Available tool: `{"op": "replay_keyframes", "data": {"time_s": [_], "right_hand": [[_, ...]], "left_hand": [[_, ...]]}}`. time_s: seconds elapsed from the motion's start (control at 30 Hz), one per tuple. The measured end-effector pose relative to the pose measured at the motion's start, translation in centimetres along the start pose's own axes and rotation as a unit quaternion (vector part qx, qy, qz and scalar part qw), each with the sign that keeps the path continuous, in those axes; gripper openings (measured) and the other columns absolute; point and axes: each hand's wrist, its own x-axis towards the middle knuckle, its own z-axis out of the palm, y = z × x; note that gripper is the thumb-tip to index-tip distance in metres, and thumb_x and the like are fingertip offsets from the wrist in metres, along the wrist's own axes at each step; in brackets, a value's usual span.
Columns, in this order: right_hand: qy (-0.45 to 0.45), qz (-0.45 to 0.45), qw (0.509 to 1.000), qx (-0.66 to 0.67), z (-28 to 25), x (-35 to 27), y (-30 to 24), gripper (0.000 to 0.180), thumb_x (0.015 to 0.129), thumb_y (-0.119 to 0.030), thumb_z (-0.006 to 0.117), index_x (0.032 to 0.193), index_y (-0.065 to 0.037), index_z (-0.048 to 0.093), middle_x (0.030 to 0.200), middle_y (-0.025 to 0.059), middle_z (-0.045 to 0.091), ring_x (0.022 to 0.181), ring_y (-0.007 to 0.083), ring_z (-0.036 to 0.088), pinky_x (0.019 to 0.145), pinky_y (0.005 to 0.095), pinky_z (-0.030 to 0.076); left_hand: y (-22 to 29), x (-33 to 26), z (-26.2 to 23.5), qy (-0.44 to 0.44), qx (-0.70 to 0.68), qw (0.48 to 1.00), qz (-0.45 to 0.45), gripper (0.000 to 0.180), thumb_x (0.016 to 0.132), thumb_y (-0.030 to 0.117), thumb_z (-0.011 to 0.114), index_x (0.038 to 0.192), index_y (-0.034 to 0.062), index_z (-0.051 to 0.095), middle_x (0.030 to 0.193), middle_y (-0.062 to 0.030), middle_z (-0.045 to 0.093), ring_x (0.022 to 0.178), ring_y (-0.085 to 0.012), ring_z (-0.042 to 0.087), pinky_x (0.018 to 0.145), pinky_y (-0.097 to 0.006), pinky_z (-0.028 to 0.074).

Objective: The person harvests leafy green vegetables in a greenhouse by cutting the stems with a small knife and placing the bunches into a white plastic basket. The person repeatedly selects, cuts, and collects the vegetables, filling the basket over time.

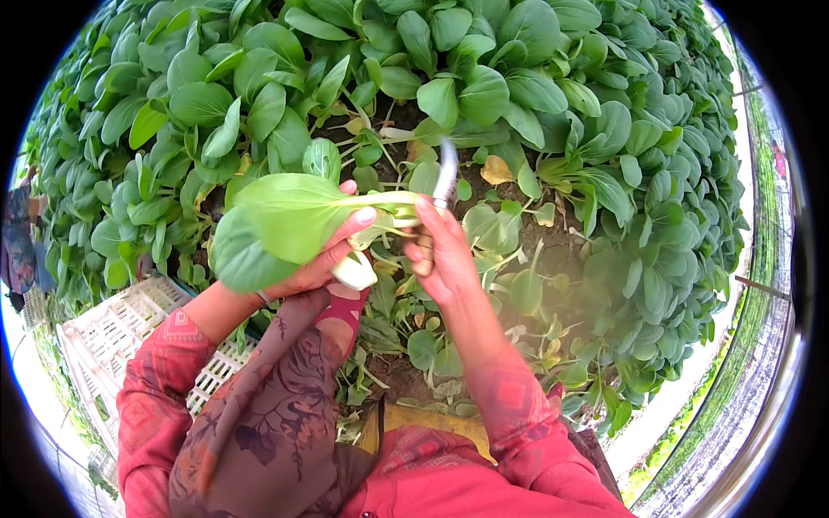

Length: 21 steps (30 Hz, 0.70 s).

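Bright, even daylight with soft, shallow shadows, darkest on the soil between the leafy plants [535, 78]. The fisheye view sits in a black circular border, and straight lines bend near its rim. A hazy, pale smear blurs the plants at centre right. The knife blade [446, 173] is motion-blurred. Edges wash out to white.

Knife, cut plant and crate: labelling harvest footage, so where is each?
knife [446, 173], head view, on the blade
cut plant [276, 220], head view, on a big leaf
crate [112, 328], head view, on its white lattice
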Motion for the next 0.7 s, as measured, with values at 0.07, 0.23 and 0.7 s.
{"op": "replay_keyframes", "data": {"time_s": [0.07, 0.23, 0.7], "right_hand": [[0.062, -0.087, 0.994, -0.018, 0.0, -2.1, -0.7, 0.030, 0.090, -0.024, 0.073, 0.110, -0.009, 0.055, 0.083, 0.0050, 0.060, 0.048, 0.0076, 0.047, 0.038, 0.0193, 0.031], [0.091, -0.394, 0.897, -0.178, -2.5, -5.3, -2.3, 0.031, 0.085, 0.002, 0.073, 0.109, -0.004, 0.054, 0.116, 0.0081, 0.061, 0.096, 0.0098, 0.060, 0.079, 0.0236, 0.053], [0.077, -0.383, 0.833, -0.391, -1.8, -9.5, -4.4, 0.032, 0.076, -0.005, 0.082, 0.103, -0.002, 0.066, 0.095, 0.0058, 0.063, 0.083, 0.0132, 0.062, 0.072, 0.0262, 0.050]], "left_hand": [[-0.4, -0.5, -0.2, -0.061, 0.066, 0.992, 0.094, 0.043, 0.077, 0.002, 0.070, 0.120, 0.0019, 0.062, 0.141, -0.0121, 0.052, 0.111, -0.0291, 0.062, 0.093, -0.039, 0.052], [0.0, -0.7, -0.9, -0.190, 0.045, 0.980, 0.046, 0.057, 0.068, 0.011, 0.072, 0.123, 0.0057, 0.059, 0.145, -0.0105, 0.048, 0.097, -0.0267, 0.064, 0.078, -0.038, 0.052], [5.9, 9.8, -1.7, -0.110, -0.151, 0.982, -0.002, 0.067, 0.066, 0.010, 0.076, 0.130, 0.0022, 0.057, 0.129, -0.0185, 0.062, 0.118, -0.0371, 0.060, 0.097, -0.043, 0.049]]}}
